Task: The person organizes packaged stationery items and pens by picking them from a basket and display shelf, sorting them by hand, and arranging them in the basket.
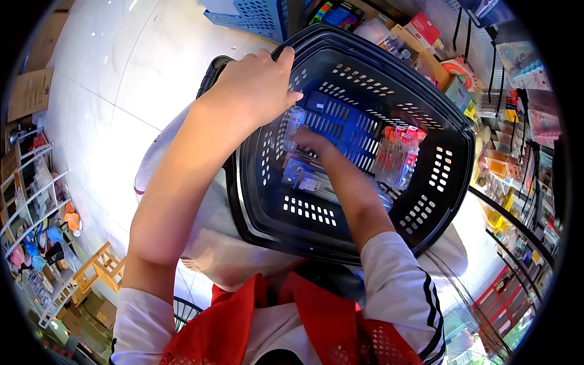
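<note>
A black shopping basket [243,207] with slotted walls rests on my lap, tilted. My left hand [258,88] grips its upper left rim, thumb on the inner side and the other fingers partly hidden. Deep inside, my right hand [311,143] has its fingers closed at a clear plastic package [294,125] against the left wall; the exact kind of item is unclear. Below that hand lie more clear packs, one with a white label [309,184]. Several clear packs with red tops [398,152] stand at the basket's right side.
Shelves and hooks with packaged goods [499,164] line the right side. A blue perforated basket [255,18] stands at the top on the pale tiled floor [121,85]. At the left are a white rack [30,207], a small wooden stool [100,267] and cardboard boxes [30,94].
</note>
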Motion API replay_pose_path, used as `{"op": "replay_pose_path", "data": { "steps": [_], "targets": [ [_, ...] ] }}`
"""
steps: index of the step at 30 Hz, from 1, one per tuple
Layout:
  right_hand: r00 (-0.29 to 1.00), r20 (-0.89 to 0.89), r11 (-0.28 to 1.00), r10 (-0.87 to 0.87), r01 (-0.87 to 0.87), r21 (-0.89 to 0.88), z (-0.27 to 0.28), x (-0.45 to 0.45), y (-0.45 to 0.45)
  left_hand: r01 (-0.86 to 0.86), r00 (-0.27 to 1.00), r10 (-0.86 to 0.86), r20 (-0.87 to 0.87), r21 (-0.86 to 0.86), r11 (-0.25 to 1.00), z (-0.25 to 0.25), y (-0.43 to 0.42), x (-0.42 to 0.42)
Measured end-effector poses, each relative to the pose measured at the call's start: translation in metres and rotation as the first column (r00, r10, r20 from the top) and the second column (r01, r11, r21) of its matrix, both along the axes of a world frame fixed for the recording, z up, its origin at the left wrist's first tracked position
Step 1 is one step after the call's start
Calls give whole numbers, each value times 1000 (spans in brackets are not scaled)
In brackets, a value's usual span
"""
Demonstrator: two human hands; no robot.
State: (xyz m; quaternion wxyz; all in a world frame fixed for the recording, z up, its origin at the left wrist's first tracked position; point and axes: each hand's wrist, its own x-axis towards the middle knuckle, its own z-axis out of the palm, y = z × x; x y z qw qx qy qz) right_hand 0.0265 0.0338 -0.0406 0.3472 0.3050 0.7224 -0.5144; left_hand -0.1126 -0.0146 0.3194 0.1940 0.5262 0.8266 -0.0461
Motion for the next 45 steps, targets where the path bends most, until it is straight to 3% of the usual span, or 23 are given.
{"op": "replay_pose_path", "data": {
  "steps": [1,4,7,10,13,15,17,19,21,22,24,26,28,31,34,36,37,39,40,41,42,45],
  "targets": [
    [996,79,982,45,-30,-185,19,1,8,5,1000,-5,-3,11,1000,-1,-1,0],
    [997,-27,977,-79,72,-198,11,13,3,9,1000,-9,-3,22,1000,-2,-3,-1],
    [981,-193,999,-9,-1,-48,-27,17,0,3,1000,-3,5,-8,1000,0,0,2],
    [879,-388,954,-277,300,-2,-43,29,-21,-4,1000,3,-17,-29,1000,1,3,3],
    [980,-196,993,-44,64,96,-16,24,-18,-3,1000,2,-15,-60,998,1,4,4],
    [915,-363,962,178,-85,260,-70,29,-28,3,1000,-4,-3,-60,998,3,7,4],
    [919,-340,943,200,-86,322,-82,24,-27,-13,1000,13,-4,-92,996,9,8,4],
    [975,-217,965,53,6,260,-14,15,-9,1,1000,-2,-15,-52,999,10,7,2],
    [994,-111,985,4,15,171,120,17,30,63,997,-57,-46,152,986,-3,0,-4],
    [967,-254,977,-31,83,195,140,32,46,68,997,-62,-33,194,979,-2,3,-4],
    [918,-383,989,-103,136,62,200,66,90,158,982,-113,-154,320,934,6,11,3],
    [823,-409,919,-393,332,-214,264,116,127,184,983,-161,-91,416,890,10,19,15],
    [692,-425,811,-583,472,-345,316,169,162,286,953,-296,-65,514,809,11,23,34],
    [347,-408,531,-845,641,-555,354,241,209,251,910,-392,136,572,781,-9,34,81],
    [-83,-458,172,-885,856,-487,351,281,247,371,811,-563,158,604,705,-7,92,156],
    [-384,-506,-17,-772,809,-588,364,278,257,270,690,-640,338,700,662,-12,158,203],
    [-403,-486,-36,-776,797,-603,363,283,261,174,633,-670,387,772,611,-23,195,224],
    [-442,-455,-66,-773,770,-635,361,294,269,66,671,-629,392,814,578,-56,277,251],
    [-440,-397,-86,-805,749,-657,360,297,272,20,717,-570,401,806,592,-62,315,263],
    [-436,-340,-105,-833,729,-677,359,300,273,-35,796,-508,330,862,505,-75,351,271],
    [-429,-281,-127,-859,708,-695,359,301,274,-73,849,-424,315,865,497,-91,387,274],
    [-413,-330,-94,-849,731,-675,362,301,281,-191,895,-273,352,856,480,-106,448,280]
  ]
}}
